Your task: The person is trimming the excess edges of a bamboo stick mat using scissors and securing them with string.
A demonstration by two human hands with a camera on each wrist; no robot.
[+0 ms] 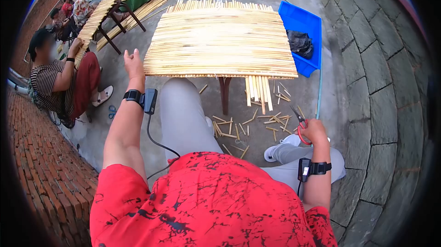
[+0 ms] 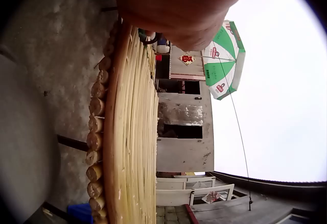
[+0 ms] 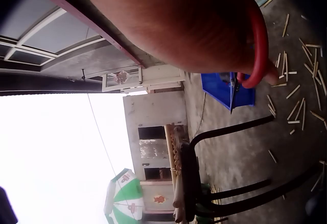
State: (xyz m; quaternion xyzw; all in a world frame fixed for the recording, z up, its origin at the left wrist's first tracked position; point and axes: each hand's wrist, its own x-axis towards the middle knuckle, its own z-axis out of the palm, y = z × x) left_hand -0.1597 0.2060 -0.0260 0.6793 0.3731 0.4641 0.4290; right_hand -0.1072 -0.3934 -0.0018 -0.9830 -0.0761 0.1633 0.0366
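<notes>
A mat of pale reed sticks [image 1: 220, 40], laid side by side, spreads across a dark-legged stand in front of me. My left hand [image 1: 134, 67] is raised at the mat's near left corner, with two fingertips pointing up and nothing seen in its grasp. In the left wrist view this hand hangs over the end of the reed sticks [image 2: 135, 132]. Low on the right, my right hand [image 1: 315, 132] holds scissors [image 1: 302, 130] by their red handles, dark blades pointing up and away. The red handle [image 3: 261, 35] loops beside the fingers in the right wrist view.
Several loose reed sticks [image 1: 259, 93] jut out under the mat's near right side. Short cut pieces [image 1: 229, 130] litter the concrete floor. A blue tray [image 1: 310, 22] with a black bag stands beyond the right edge. At left, a seated person [image 1: 55, 72] works at another mat.
</notes>
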